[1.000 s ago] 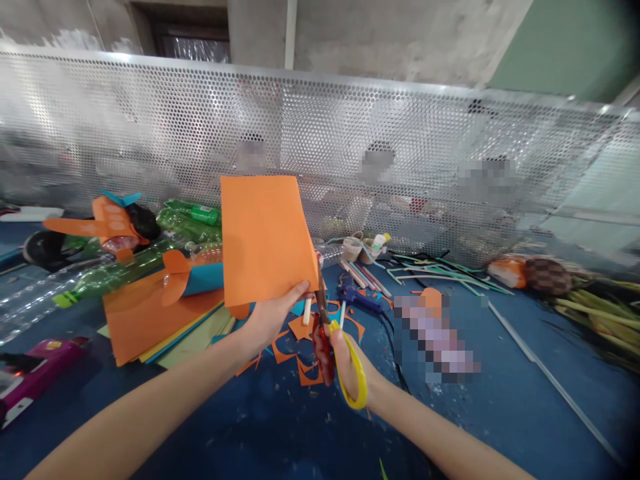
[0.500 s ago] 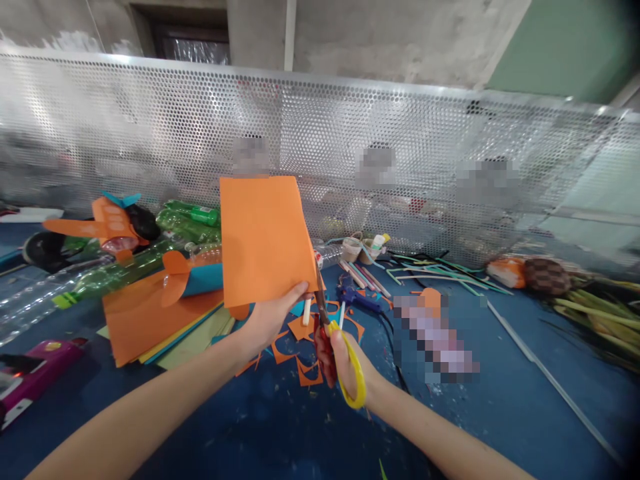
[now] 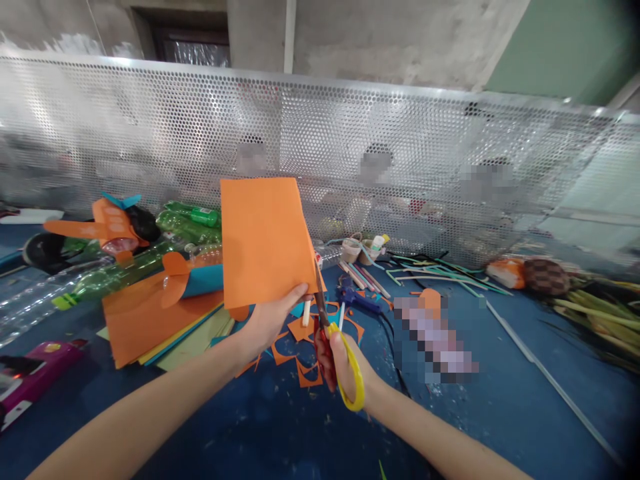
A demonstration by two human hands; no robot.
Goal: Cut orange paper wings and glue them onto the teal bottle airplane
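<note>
My left hand pinches the lower right corner of an orange sheet of paper, held upright above the table. Yellow-handled scissors are in my right hand, its fingers wrapped through the loops. The dark blades point up and lie along the sheet's right edge, close to my left fingertips. A narrow orange sliver shows beside the blades. Orange paper offcuts with curved cuts lie on the table beneath my hands.
Left are a stack of coloured paper, plastic bottles, an orange paper plane model and a purple device. A blue glue gun, straws and small cups lie right. A perforated metal panel stands behind.
Almost nothing differs. The right hand and scissors have shifted very slightly at the paper's edge; the left hand keeps the sheet in the same place.
</note>
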